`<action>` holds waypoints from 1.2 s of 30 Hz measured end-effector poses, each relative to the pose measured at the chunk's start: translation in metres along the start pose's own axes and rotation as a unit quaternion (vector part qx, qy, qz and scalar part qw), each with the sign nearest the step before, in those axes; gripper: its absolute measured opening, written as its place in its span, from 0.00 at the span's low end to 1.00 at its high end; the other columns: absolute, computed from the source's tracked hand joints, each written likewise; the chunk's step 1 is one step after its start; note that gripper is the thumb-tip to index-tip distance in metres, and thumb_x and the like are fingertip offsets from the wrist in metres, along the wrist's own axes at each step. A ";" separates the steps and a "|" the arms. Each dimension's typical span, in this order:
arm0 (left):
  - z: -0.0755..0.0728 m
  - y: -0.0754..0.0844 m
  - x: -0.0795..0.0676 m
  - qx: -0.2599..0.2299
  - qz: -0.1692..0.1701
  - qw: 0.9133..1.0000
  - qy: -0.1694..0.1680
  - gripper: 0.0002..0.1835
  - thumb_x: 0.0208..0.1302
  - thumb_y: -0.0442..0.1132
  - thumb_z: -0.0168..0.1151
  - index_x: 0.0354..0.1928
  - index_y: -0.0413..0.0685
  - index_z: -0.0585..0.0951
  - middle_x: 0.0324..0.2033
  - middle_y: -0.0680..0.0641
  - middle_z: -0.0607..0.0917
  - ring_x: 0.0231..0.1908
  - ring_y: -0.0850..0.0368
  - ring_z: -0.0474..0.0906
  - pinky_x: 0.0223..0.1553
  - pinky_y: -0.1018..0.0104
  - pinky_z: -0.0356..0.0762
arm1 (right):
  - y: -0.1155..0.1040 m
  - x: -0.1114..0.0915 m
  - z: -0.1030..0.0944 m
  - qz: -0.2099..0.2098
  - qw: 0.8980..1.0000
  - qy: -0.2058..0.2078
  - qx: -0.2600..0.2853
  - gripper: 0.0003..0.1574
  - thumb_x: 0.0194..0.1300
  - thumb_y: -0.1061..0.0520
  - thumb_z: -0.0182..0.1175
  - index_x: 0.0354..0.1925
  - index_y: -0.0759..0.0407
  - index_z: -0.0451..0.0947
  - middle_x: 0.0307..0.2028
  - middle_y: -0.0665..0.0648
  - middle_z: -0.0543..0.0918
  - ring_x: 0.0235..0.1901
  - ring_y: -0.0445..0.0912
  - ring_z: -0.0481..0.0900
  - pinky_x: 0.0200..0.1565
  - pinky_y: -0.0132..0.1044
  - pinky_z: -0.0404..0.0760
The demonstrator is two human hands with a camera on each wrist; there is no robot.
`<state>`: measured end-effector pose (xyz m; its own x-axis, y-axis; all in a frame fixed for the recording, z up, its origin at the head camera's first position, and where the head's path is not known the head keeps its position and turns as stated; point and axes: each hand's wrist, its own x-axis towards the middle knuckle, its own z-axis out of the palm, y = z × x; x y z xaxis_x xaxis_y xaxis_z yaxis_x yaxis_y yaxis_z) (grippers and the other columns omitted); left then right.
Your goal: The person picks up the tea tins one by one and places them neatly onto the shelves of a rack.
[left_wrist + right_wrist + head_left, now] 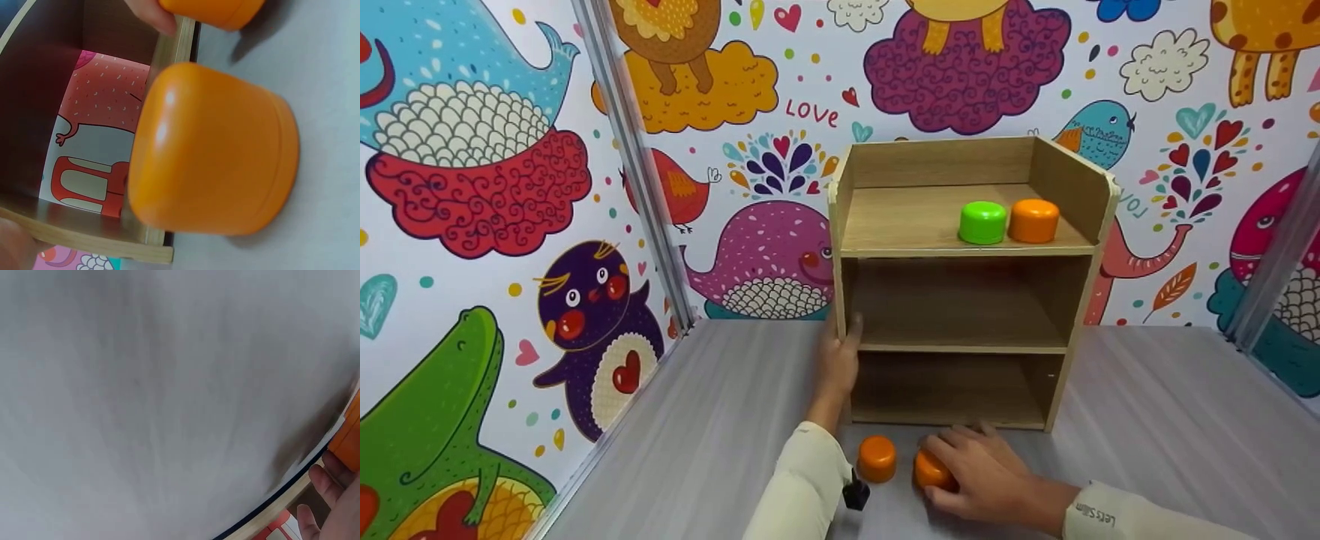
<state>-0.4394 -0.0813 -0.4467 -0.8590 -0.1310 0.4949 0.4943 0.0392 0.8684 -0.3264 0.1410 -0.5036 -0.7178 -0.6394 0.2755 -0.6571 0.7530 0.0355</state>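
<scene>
A: Where was the right hand (986, 476)?

B: Low at the worktop (720, 450), in front of a small wooden shelf (960, 349). Its fingers were curled round an orange cup (931, 474), thumb on the near side, the rest over the top and far side.

A: How did that cup lie to the fingers?

B: Just left of the palm, within the grasp, so the right hand was clearly the nearer one. The cup was squat, domed end up, with no obvious long axis. A second orange cup (877, 459) stood upright just to its left, a gap between them, no hand on it.

A: And the left hand (838, 364)?

B: Farther up, gripping the shelf's left side panel (841, 292), thumb at the front edge. On the top board (904, 221), toward the right, a green cup (982, 223) and a third orange cup (1033, 220) stood side by side.

A: What couldn't you make out?

B: The right hand covered part of its cup, and I couldn't tell whether the base touched the worktop. Most of the left fingers were hidden by the panel. The left wrist view cut off the grasped cup at the top; the right wrist view showed only a slice of it, at the right edge.
</scene>
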 end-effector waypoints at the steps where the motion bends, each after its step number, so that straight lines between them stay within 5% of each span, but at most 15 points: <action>1: 0.000 0.000 0.000 0.002 -0.001 1.000 0.003 0.32 0.67 0.56 0.51 0.71 0.66 0.56 0.69 0.55 0.60 0.69 0.59 0.53 0.70 0.54 0.50 | 0.000 0.000 -0.001 0.002 1.000 -0.004 0.000 0.32 0.59 0.26 0.50 0.55 0.39 0.69 0.43 0.43 0.78 0.41 0.41 0.74 0.44 0.58 0.72; 4: 0.000 0.000 0.000 0.008 -0.006 1.000 0.008 0.33 0.67 0.55 0.52 0.71 0.65 0.56 0.70 0.54 0.60 0.70 0.58 0.52 0.70 0.55 0.49 | -0.001 0.000 -0.003 0.006 1.000 -0.016 0.002 0.33 0.59 0.26 0.49 0.56 0.39 0.69 0.44 0.43 0.78 0.42 0.42 0.74 0.45 0.59 0.72; 11: -0.002 0.036 -0.011 0.008 -0.019 1.000 0.001 0.32 0.70 0.44 0.52 0.72 0.50 0.56 0.70 0.46 0.58 0.70 0.52 0.51 0.70 0.54 0.49 | -0.003 -0.003 -0.008 -0.007 1.000 0.004 0.004 0.33 0.59 0.27 0.50 0.56 0.41 0.70 0.44 0.43 0.78 0.43 0.42 0.74 0.44 0.58 0.72; 23: 0.000 0.001 0.002 -0.001 0.008 1.000 0.001 0.32 0.69 0.48 0.52 0.72 0.57 0.56 0.70 0.51 0.59 0.70 0.57 0.51 0.70 0.56 0.48 | -0.004 -0.001 -0.023 0.007 1.000 0.003 0.017 0.33 0.59 0.28 0.52 0.56 0.41 0.70 0.43 0.44 0.78 0.44 0.43 0.75 0.47 0.68 0.70; 36: 0.000 -0.001 0.003 0.002 0.004 1.000 0.002 0.33 0.68 0.51 0.52 0.72 0.57 0.55 0.70 0.51 0.59 0.70 0.57 0.51 0.70 0.57 0.48 | -0.003 0.003 -0.034 -0.001 0.999 0.041 -0.017 0.31 0.57 0.27 0.54 0.53 0.39 0.70 0.41 0.43 0.78 0.41 0.40 0.74 0.43 0.51 0.72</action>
<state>-0.4430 -0.0818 -0.4462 -0.8542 -0.1349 0.5021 0.5010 0.0444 0.8643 -0.3189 0.1425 -0.4701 -0.6939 -0.6278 0.3526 -0.6499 0.7569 0.0687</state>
